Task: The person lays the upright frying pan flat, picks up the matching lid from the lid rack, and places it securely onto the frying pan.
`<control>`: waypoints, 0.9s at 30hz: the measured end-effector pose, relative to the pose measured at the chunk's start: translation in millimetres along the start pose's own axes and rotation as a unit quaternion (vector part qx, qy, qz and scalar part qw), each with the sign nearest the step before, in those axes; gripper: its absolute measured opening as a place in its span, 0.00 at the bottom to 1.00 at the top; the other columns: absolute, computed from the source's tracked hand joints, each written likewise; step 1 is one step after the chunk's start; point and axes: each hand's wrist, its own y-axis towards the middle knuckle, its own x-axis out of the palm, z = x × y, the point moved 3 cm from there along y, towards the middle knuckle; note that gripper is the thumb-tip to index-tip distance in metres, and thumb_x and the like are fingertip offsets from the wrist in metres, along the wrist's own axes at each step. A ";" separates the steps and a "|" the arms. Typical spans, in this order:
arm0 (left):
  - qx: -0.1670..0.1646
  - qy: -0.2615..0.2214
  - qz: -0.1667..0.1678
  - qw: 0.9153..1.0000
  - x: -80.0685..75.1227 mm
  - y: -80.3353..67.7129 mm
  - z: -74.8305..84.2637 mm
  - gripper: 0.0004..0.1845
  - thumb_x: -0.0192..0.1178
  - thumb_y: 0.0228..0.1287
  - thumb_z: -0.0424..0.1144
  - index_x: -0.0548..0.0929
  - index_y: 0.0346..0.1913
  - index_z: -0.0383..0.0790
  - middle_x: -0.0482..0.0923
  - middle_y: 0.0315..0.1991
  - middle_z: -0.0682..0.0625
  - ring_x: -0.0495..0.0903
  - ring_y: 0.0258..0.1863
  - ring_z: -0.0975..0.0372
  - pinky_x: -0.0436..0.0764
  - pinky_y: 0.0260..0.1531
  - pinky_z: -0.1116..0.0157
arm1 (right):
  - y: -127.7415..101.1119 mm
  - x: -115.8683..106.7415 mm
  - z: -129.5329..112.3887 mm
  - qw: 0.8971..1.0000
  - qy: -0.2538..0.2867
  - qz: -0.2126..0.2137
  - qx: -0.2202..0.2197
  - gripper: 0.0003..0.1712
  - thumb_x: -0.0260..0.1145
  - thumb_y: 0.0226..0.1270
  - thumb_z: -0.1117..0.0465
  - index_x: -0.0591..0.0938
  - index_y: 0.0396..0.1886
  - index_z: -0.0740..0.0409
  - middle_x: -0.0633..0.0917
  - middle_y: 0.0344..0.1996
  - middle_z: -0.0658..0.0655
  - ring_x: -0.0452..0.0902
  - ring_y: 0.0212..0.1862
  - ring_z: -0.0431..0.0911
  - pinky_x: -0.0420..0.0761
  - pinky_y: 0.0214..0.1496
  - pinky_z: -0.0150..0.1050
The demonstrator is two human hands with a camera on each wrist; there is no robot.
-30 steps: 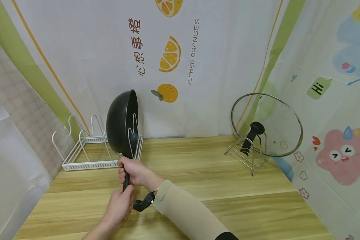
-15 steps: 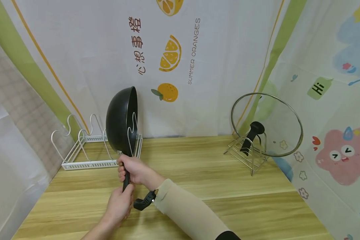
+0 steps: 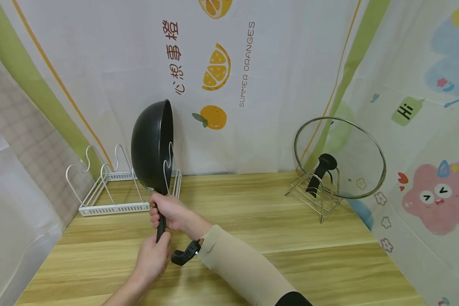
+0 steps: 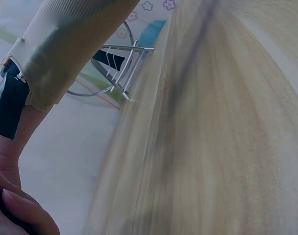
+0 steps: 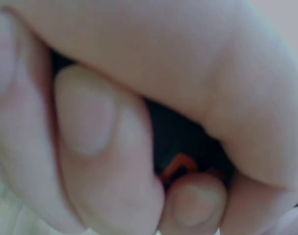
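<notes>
the head view looks forward and down from above the wooden table (image 3: pixel 290 238), taking in both hands, the backdrop and the whole width. the left wrist view sits low and tilted, skimming along the table (image 4: pixel 227 147) toward the lid stand (image 4: pixel 120 68), which the head view also shows (image 3: pixel 313 195). the right wrist view is pressed close against curled fingers (image 5: pixel 90 127), blurred.

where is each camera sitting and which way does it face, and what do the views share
Head: worn on the head, facing forward and down at the black pan, white rack and glass lid; both hands show, right hand and left hand on the pan's handle.
Left wrist: on the left wrist, facing across the blurred wooden table; fingers and the right sleeve show.
Right wrist: on the right wrist, close on curled fingers.
Shared: the head and left wrist views both show the lid stand.
</notes>
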 end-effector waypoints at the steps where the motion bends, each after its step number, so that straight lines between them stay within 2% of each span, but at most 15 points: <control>1: 0.004 0.001 0.000 1.000 -0.1 -0.1 1.3 0.26 0.51 0.80 0.40 0.65 0.16 0.47 0.60 0.10 0.58 0.56 0.07 0.66 0.57 0.08 0.69 | -0.7 0.9 -1.7 1.000 -0.001 -0.001 -0.003 0.21 0.54 0.75 0.61 0.66 0.18 0.48 0.64 0.17 0.44 0.59 0.19 0.38 0.64 0.23 0.32; 11: 0.037 0.003 0.000 0.999 -1.4 -1.1 8.4 0.27 0.52 0.83 0.39 0.65 0.17 0.47 0.61 0.09 0.59 0.57 0.07 0.67 0.58 0.09 0.69 | -9.1 8.5 -14.3 0.999 -0.022 -0.017 -0.023 0.19 0.55 0.76 0.61 0.67 0.20 0.48 0.64 0.17 0.44 0.58 0.19 0.39 0.64 0.24 0.33; 15: 0.057 0.021 0.008 0.998 -1.9 -1.9 12.6 0.27 0.52 0.83 0.39 0.66 0.18 0.46 0.62 0.10 0.58 0.58 0.08 0.66 0.59 0.10 0.69 | -14.2 11.6 -20.5 0.998 -0.034 -0.025 -0.035 0.19 0.54 0.76 0.61 0.66 0.21 0.49 0.64 0.17 0.45 0.59 0.19 0.39 0.64 0.24 0.34; 20: 0.084 0.052 0.018 0.995 -2.2 -3.7 19.3 0.27 0.53 0.83 0.40 0.66 0.18 0.46 0.62 0.10 0.58 0.59 0.08 0.66 0.59 0.10 0.69 | -21.4 15.8 -29.0 0.997 -0.047 -0.029 -0.045 0.20 0.54 0.77 0.61 0.65 0.20 0.49 0.63 0.17 0.45 0.58 0.19 0.40 0.63 0.24 0.34; 27: 0.131 0.067 0.035 0.989 -1.1 -7.1 27.9 0.26 0.53 0.85 0.39 0.66 0.19 0.45 0.62 0.10 0.59 0.58 0.09 0.68 0.58 0.10 0.70 | -27.6 20.9 -39.2 0.996 -0.065 -0.029 -0.060 0.22 0.53 0.79 0.62 0.64 0.20 0.49 0.63 0.17 0.45 0.58 0.19 0.40 0.62 0.23 0.34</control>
